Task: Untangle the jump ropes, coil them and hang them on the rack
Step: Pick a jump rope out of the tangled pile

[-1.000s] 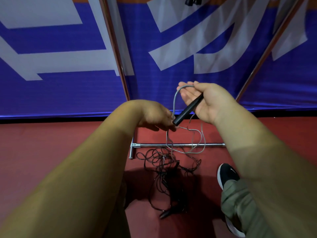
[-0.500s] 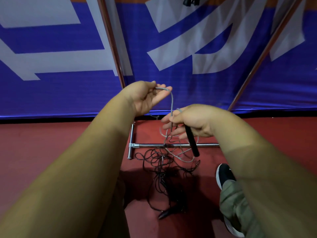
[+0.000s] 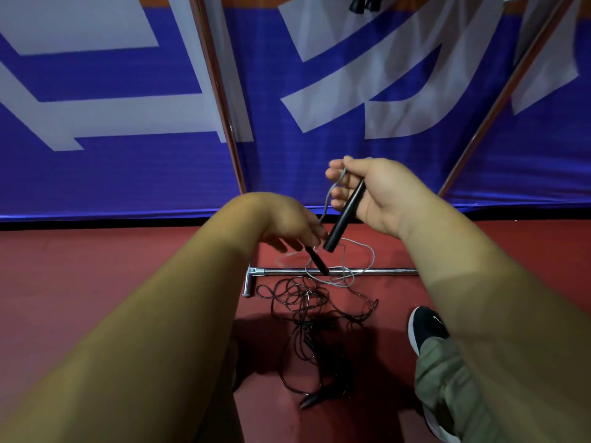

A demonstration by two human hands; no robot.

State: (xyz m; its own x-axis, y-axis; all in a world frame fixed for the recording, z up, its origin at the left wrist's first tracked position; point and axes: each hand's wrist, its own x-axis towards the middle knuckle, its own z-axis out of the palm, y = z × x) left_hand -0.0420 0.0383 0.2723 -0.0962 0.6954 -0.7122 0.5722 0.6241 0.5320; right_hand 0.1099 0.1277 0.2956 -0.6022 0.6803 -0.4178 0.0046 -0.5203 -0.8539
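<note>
Right hand (image 3: 371, 193) is closed around a smooth black handle (image 3: 345, 215) and a loop of thin grey rope (image 3: 339, 278), far and above the red floor (image 3: 96, 282). Left hand (image 3: 287, 225) pinches the second handle (image 3: 316, 260) lower down. The slack rope droops over the rack's chrome bar (image 3: 383, 271) and a wiry black tangle (image 3: 303, 314). Pulling upward could snag it there and tighten knots.

a sports hall: dark red sport floor (image 3: 96, 282), a big blue banner (image 3: 128, 161) with white lettering along the wall, a metal rack (image 3: 367, 272), jump ropes (image 3: 307, 314) heaped below.
</note>
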